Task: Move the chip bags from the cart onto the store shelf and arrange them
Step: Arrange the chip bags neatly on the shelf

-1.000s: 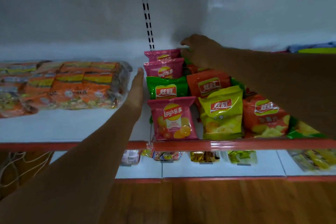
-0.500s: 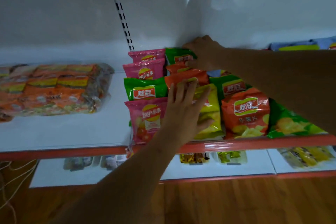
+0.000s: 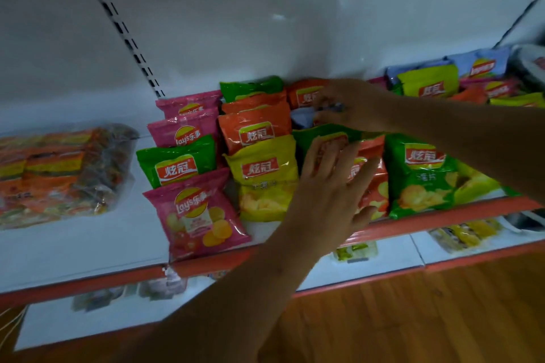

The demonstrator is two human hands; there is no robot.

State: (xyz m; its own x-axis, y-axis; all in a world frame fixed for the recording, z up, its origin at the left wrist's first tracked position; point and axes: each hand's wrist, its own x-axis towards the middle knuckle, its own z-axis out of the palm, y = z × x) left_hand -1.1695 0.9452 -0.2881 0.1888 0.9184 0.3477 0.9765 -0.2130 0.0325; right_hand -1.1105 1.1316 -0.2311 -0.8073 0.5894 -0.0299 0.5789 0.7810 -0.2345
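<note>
Chip bags lie in overlapping rows on the white shelf (image 3: 88, 247) with a red front edge. The left column has pink bags (image 3: 197, 215) and a green bag (image 3: 177, 162). The column beside it has a yellow bag (image 3: 265, 183) and orange bags (image 3: 253, 130). My left hand (image 3: 330, 194) rests flat with spread fingers on a red-orange bag (image 3: 373, 188) and the green bag (image 3: 321, 134) behind it. Farther back, my right hand (image 3: 354, 106) pinches a pale blue bag (image 3: 300, 119). The cart is out of view.
A clear-wrapped multipack of orange snacks (image 3: 59, 174) lies on the shelf's left part. More bags (image 3: 433, 82) are heaped at the back right. A lower shelf (image 3: 383, 256) holds small packets. A slotted upright (image 3: 118, 26) runs up the back wall.
My left hand has slid right from the yellow bag onto the red-orange bag. My right hand has come off the back green bag and now pinches the pale blue bag.
</note>
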